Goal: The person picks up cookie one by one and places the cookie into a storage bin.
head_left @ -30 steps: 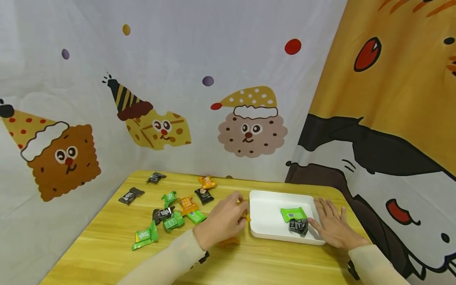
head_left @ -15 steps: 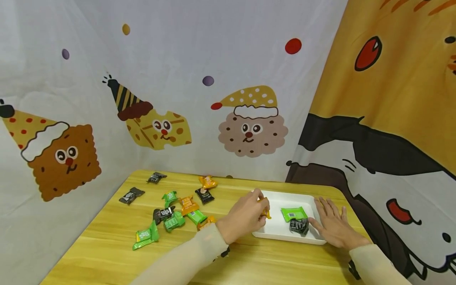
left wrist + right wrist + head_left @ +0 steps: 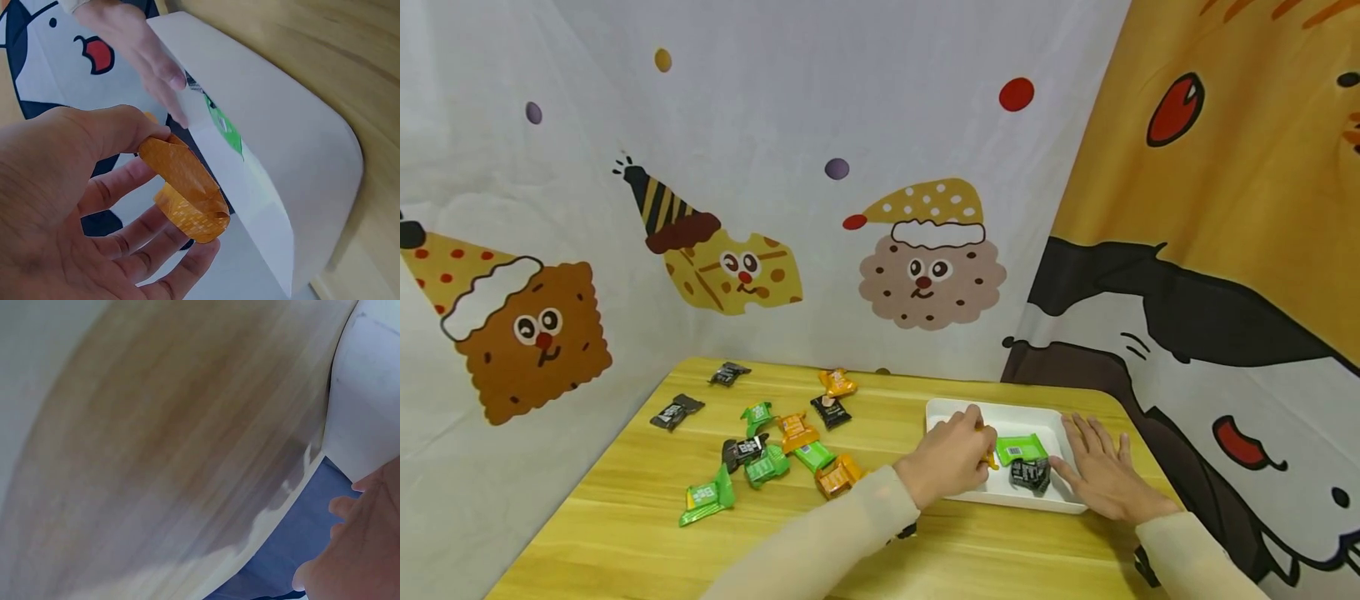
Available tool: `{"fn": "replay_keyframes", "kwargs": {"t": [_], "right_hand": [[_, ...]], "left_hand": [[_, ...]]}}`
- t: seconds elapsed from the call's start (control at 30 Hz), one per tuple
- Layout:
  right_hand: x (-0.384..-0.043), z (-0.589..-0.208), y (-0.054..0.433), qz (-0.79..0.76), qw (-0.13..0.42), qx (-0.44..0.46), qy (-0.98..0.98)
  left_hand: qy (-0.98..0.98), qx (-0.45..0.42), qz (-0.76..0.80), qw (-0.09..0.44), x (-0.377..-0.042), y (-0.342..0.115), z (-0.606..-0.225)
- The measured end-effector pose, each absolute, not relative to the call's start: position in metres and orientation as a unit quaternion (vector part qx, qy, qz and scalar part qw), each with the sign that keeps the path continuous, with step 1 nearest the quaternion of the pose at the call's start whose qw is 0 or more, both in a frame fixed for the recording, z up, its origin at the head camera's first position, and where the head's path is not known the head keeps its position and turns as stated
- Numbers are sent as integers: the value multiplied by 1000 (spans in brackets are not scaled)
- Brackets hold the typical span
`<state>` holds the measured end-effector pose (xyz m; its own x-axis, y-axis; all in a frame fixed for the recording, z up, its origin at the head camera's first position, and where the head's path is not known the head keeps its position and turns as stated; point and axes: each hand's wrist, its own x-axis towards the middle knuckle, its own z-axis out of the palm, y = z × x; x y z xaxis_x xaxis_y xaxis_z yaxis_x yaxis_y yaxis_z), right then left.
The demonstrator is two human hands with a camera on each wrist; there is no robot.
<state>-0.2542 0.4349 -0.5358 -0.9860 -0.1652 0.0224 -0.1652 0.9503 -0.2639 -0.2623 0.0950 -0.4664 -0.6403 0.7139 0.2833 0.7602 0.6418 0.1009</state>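
"Orange candy (image 3: 182,178): where's it at rn?"

"In the left hand (image 3: 951,457), above the left part of the white tray (image 3: 1022,419), right of center in the head view. Grip's narrow: thumb on one side, fingers on the other, candy between. Can't tell if it's touching the tray floor."

"OK, & the right hand (image 3: 1101,471)?"

"Lies at the tray's right edge, fingers straight, nothing in its grasp afaict."

"What's done?"

"Two pcs in the tray: a green candy (image 3: 1022,449) w/ a black candy (image 3: 1030,476) just below it in the frame, near the right hand. The orange one's not let go yet, so I wouldn't count it."

"& what's left?"

"Eleven pcs visible on the table (image 3: 625,533), left to center of the frame: 4 loose black candies (image 3: 744,451), 4 loose green candies (image 3: 766,467), 3 loose orange candies (image 3: 838,477). Maybe more behind the left forearm (image 3: 820,533); can't see there."

"So, est.?"

"Early, I'd say: 2 in, 1 in hand, 11 out. Right wrist view adds little, mostly table w/ part of the hand, lower right."
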Motion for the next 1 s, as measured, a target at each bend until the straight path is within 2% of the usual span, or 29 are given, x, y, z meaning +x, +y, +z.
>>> {"fn": "replay_keyframes", "kwargs": {"t": [0.57, 1.0], "right_hand": [[-255, -539, 435, 142, -3, 89, -986], [-256, -537, 435, 139, -3, 88, -986]], "left_hand": [[-893, -435, 23, 113, -257, 138, -474], [-896, -433, 30, 94, -257, 146, -477]]}}
